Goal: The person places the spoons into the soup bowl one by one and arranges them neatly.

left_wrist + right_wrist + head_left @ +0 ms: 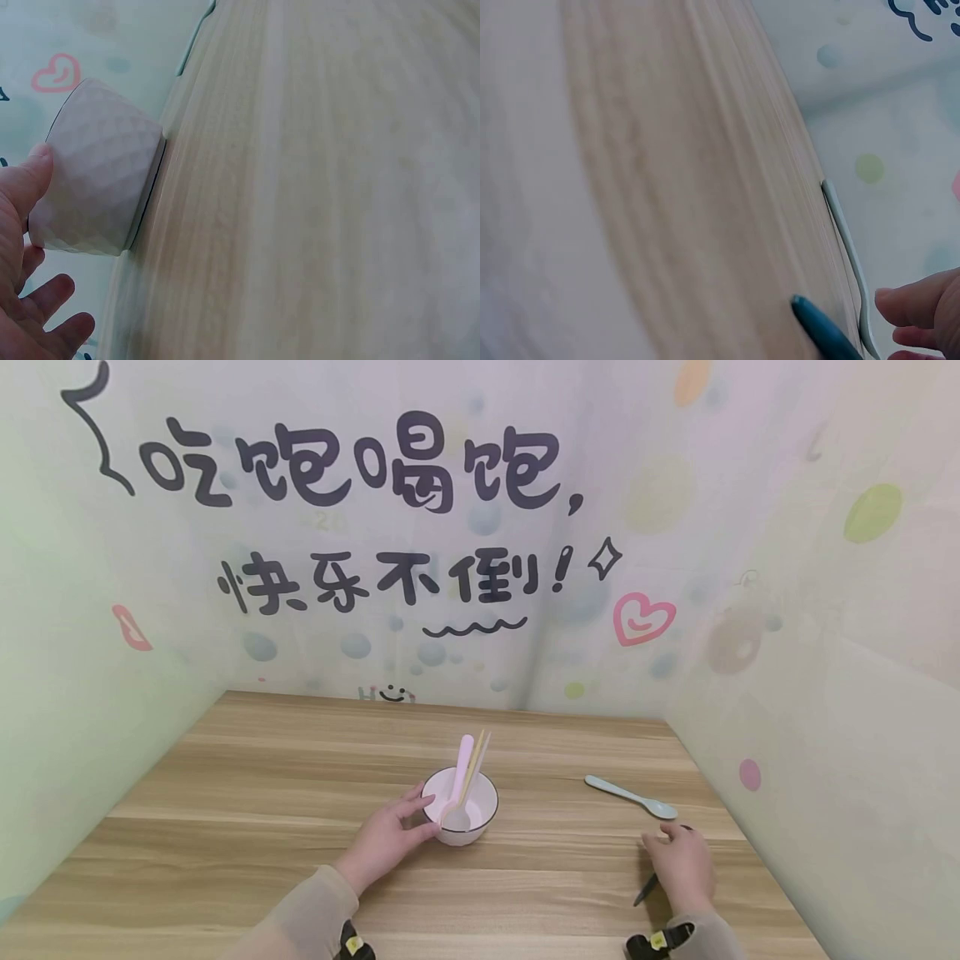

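A white bowl (459,837) with a dark rim stands mid-table; its faceted side shows in the left wrist view. Inside lean a pink spoon (463,760), a yellowish stick (477,760) and a pale spoon, partly hidden. My left hand (386,839) holds the bowl at its left side, by the rim. At the right, my right hand (682,864) hovers just in front of a light blue spoon (622,791), fingers loosely bent and apart from it. Beneath that hand lies a dark teal handle (825,330), mostly covered; its other end is hidden.
The wood-grain table (300,777) meets a printed back wall (360,543) with lettering and a pink heart. Plain walls close in on the left and right sides. Wrist straps with dark cameras sit on both sleeves.
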The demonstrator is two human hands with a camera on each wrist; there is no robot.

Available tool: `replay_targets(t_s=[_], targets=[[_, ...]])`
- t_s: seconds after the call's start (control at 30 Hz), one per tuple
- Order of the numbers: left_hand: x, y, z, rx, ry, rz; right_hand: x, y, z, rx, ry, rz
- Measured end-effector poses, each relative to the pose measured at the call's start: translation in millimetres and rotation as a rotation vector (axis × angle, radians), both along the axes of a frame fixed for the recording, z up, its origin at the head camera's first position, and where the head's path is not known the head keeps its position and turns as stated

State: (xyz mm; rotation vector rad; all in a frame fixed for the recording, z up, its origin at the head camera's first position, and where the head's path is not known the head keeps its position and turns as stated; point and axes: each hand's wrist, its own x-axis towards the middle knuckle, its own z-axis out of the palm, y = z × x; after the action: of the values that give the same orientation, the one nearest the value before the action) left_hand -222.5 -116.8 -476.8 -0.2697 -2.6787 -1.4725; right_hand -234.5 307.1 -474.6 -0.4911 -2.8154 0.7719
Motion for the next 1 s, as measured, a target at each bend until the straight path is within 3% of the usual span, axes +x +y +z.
replay_targets(t_s=[0.23,0.53,0.73,1.0], targets=[[-0.2,0.9,2.1,-0.006,0.001,0.001,3.7,1.3,-2.2,-0.065,0.034,-0.046],[1.0,1.1,0.7,0.004,0.000,-0.009,3.5,1.2,-6.6,-0.085,0.003,-0.052],[0.6,1.0,-1.5,0.009,-0.001,-0.005,4.9,0.2,-8.1,-0.079,0.050,-0.071],[0.4,1.2,-0.1,0.023,-0.010,0.001,3.6,-0.5,-8.1,-0.091,0.055,-0.020]])
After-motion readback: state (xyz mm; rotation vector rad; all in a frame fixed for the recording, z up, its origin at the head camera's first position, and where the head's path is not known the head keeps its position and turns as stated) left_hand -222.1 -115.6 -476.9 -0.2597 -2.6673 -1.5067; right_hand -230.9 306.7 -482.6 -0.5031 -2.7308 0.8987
